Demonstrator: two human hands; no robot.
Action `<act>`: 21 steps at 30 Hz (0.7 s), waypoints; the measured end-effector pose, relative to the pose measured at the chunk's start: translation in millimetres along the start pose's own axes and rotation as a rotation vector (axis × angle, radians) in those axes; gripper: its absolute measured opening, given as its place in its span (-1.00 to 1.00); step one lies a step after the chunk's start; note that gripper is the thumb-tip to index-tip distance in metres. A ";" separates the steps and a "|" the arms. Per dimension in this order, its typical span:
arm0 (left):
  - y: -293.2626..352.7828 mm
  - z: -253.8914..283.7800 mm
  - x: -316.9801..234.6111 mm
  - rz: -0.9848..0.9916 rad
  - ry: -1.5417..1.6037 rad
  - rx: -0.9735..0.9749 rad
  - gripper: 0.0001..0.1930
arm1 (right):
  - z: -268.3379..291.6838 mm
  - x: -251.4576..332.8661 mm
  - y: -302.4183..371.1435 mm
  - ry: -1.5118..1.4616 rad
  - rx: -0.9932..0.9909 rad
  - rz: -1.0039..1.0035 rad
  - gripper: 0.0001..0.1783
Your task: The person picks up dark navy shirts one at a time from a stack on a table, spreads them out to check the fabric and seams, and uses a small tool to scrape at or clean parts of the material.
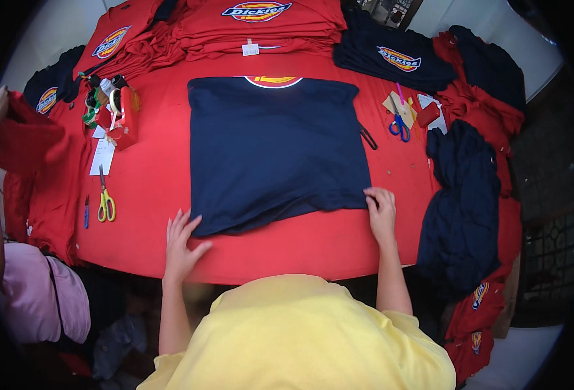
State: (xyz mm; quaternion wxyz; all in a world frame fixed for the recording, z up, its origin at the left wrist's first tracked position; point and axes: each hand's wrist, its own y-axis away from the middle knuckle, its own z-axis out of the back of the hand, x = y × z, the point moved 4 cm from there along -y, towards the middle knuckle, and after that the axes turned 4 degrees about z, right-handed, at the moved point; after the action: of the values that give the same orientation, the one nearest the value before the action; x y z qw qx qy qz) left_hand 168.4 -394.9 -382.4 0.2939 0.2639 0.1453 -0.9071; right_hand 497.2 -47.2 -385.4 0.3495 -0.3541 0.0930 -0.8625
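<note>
1. Left hand: fingers spread wide, thumb held apart, fingertips at the garment's near left corner; nothing is seen gripped. Right hand: fingers narrower and loosely bent, fingertips at the near right corner; whether the cloth is pinched there, I cannot tell.
2. Table: red-surfaced, with a near edge that appears curved. Both hands are above its near part, with forearms coming in from the lower edge.
3. Navy garment: laid out at the middle of the table, directly ahead of and between the two hands. Its body extends away from the fingertips; the near hem runs unevenly from one hand to the other, with shallow creases. Part of a coloured emblem shows at its far edge.
4. Stack of red garments: beyond the navy garment, well apart from both hands.
5. Navy bundle: crumpled, to the right of the right hand and apart from it.
6. Red box: left of the garment, holding spools or rolls.
7. White card: just on the near side of the box.
8. Yellow-handled scissors: on the table, left of the garment, farther out than the left hand.
9. Blue-handled scissors: beyond the right hand, right of the garment.
10. Small black tool: just beside the garment's right edge.
</note>
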 end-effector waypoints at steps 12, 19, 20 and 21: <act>-12.4 -9.2 -4.5 0.192 0.423 -0.386 -0.77 | 31.6 13.3 37.0 0.026 0.100 -0.104 -0.83; -15.5 -1.4 -26.1 -0.067 0.125 -0.573 -0.73 | 19.5 -7.2 46.0 -0.171 0.006 -0.195 -0.85; -11.2 6.0 -25.5 -0.134 0.030 -0.616 -0.72 | 21.2 -8.7 46.7 -0.266 -0.007 -0.209 -0.85; -8.6 10.6 -18.0 -0.087 0.044 -0.643 -0.71 | 22.8 -10.2 46.6 -0.360 -0.020 -0.222 -0.86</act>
State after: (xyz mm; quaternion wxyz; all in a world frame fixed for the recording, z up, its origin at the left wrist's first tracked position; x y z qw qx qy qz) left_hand 171.3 -384.4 -362.6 0.3202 0.1707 0.4419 -0.8204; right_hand 542.7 -72.8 -393.3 0.2600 -0.5141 -0.0022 -0.8174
